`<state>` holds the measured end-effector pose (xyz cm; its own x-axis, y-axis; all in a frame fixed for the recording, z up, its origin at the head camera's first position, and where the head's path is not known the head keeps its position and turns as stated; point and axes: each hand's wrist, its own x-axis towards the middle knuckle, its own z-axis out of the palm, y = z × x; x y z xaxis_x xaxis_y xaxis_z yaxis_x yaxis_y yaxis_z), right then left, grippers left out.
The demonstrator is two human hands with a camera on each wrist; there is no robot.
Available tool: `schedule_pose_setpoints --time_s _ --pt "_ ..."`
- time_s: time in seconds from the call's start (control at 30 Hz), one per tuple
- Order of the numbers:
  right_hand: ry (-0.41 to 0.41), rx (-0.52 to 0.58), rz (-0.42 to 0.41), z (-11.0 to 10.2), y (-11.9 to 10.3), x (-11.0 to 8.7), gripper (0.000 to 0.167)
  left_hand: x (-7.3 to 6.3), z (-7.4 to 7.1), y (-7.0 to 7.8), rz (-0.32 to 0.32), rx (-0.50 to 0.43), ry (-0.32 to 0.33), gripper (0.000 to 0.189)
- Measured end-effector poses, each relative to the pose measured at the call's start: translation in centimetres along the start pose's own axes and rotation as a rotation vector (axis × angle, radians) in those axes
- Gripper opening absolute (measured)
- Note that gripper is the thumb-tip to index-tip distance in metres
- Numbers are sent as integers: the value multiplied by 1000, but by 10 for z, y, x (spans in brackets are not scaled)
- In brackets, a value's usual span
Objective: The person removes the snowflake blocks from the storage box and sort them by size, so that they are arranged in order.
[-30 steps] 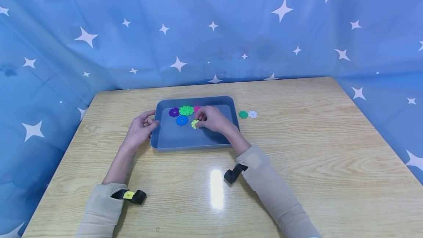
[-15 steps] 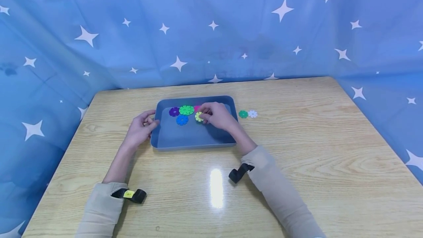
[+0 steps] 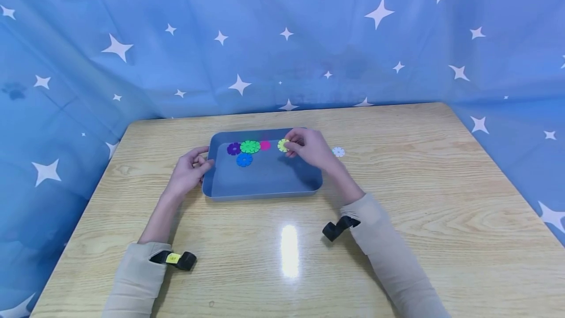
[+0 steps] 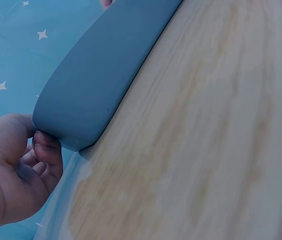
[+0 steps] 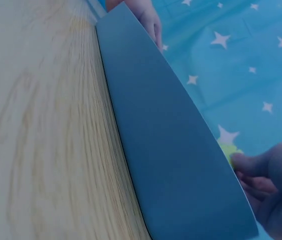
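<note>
Toward 2 o'clock over the tray (image 3: pixel 269 180) — our right hand (image 3: pixel 311 147) pinches the yellow disc (image 3: pixel 281 145) between thumb and fingers; disc juts from the fingertips toward 9 o'clock. Our left hand (image 3: pixel 187 171) clamps the tray's 9 o'clock wall, thumb inside. Pink disc (image 3: pixel 265 145) lies apart from yellow — at its 9 o'clock.

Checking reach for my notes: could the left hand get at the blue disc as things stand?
Probably yes: the blue disc lies uncovered in the tray, and the right hand is off to the right. The left hand grips the tray, so it would likely need to let go first.
</note>
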<state>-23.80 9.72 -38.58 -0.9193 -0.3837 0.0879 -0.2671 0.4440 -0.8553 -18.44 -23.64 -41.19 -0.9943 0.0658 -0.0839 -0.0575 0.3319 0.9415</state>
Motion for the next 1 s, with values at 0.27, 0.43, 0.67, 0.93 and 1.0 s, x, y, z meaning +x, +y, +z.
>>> schedule_pose_setpoints --time_s 0.27,0.43,0.67,0.93,1.0 --pt "27 -8 12 -20 4 -7 14 -13 2 24 25 7 -15 54" --pt "43 -24 33 -31 7 -13 13 -15 3 27 13 0 -10 52" --pt "63 -53 65 -50 13 -27 15 -16 3 29 14 4 -7 52" --pt "127 -169 57 -70 25 -36 16 -14 2 25 36 22 -16 54" --pt "137 -200 63 -74 29 -39 17 -15 2 26 28 22 -16 53"
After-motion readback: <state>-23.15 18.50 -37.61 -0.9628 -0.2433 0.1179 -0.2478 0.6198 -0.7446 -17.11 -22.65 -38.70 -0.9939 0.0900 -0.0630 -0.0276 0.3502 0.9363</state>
